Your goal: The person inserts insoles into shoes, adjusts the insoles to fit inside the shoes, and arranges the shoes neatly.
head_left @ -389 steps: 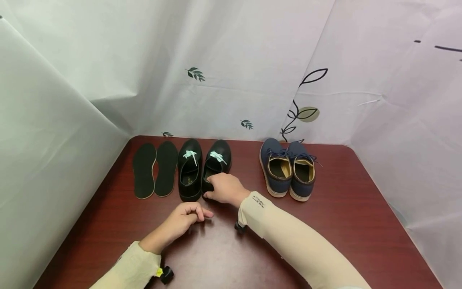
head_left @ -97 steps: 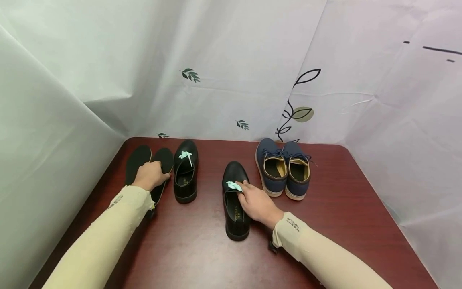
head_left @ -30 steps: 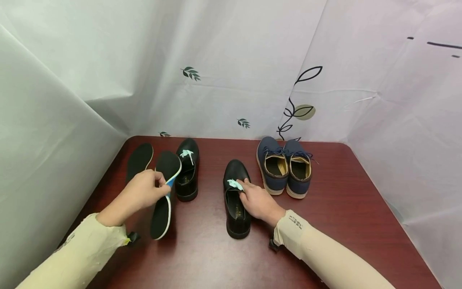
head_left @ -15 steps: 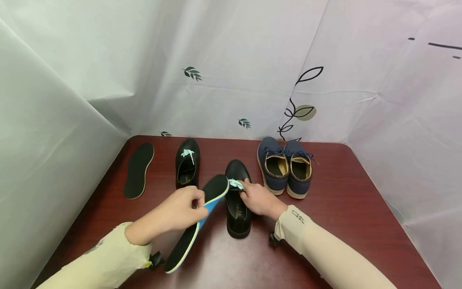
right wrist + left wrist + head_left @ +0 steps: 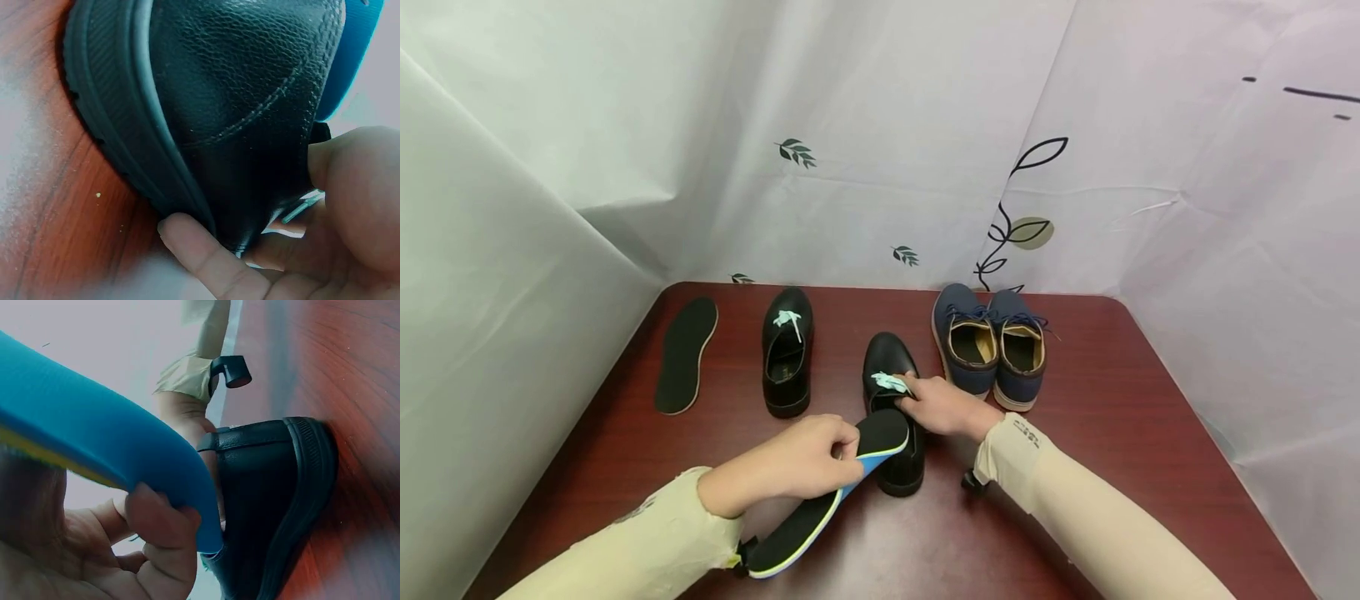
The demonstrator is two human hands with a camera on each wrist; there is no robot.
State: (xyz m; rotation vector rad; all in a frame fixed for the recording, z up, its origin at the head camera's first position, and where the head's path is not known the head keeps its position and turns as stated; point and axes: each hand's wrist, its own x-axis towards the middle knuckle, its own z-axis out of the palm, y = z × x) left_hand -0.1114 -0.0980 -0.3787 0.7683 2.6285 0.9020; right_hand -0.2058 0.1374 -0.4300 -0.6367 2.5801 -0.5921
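Note:
My left hand [image 5: 808, 458] pinches an insole [image 5: 883, 429] by its middle edge, black on top and blue underneath. Its front end hangs over the opening of a black leather shoe [image 5: 901, 471], the other end tilting down toward me. In the left wrist view the blue underside [image 5: 125, 425] bends down to the shoe's opening; whether the tip is inside is hidden. My right hand [image 5: 947, 408] grips this shoe by its upper near the pale green lace [image 5: 889, 382]. The right wrist view shows a finger [image 5: 194, 240] along the sole's edge and the thumb at the opening.
A second black shoe [image 5: 787, 367] stands behind, left of the held one. Farther left lies another black insole [image 5: 685, 358]. Two navy shoes [image 5: 964, 333] stand together at the back right. White curtains [image 5: 865, 150] enclose the reddish-brown table [image 5: 1120, 400].
The right shoe came forward from beside its mate, held by my right hand. My left hand lifted the inner insole from the table's left and carried it right, over that shoe's opening.

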